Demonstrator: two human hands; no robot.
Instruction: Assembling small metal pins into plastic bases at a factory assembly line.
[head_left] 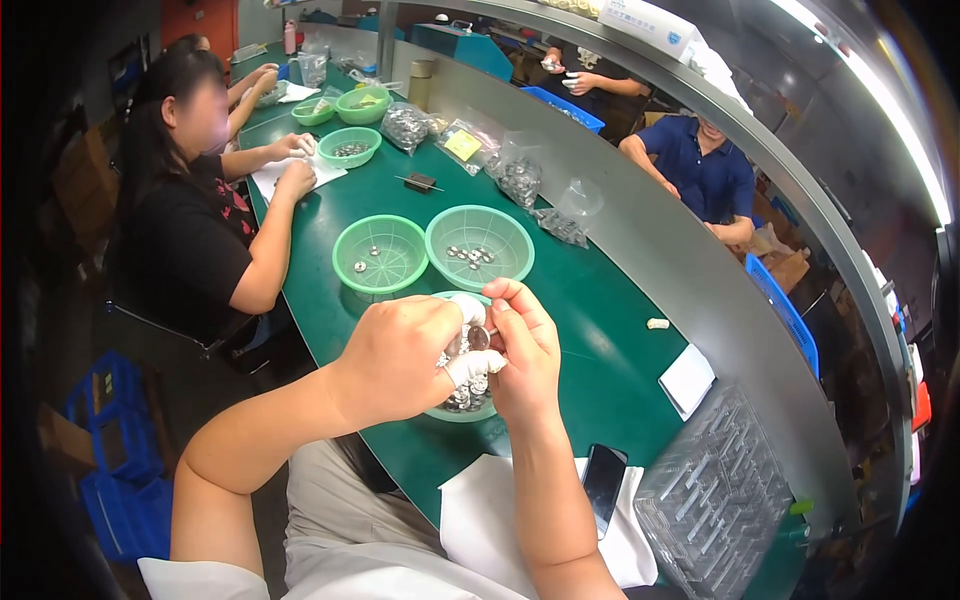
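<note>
While two bare arms reached over the green desk [610,370], the left hand [395,350] had its fingers, in white covers, clamped on a shiny round metal piece [478,340]. The piece was up above a green basket [455,415] full of small metal bits. The right hand [527,350] had its fingers bent close beside the piece, but I could not tell if they gripped it.

Past the hands sat two more green baskets, a left one [395,233] and a right one [500,225], with a few round bits in each. A black phone [604,485] lay on a white cloth [490,510], near clear plastic trays [715,490]. A low grey wall [640,215] ran along the desk's far side. One person [190,240] worked on the left, and another in a blue shirt [705,175] sat behind the wall. Blue bins [122,425] stood on the floor.
</note>
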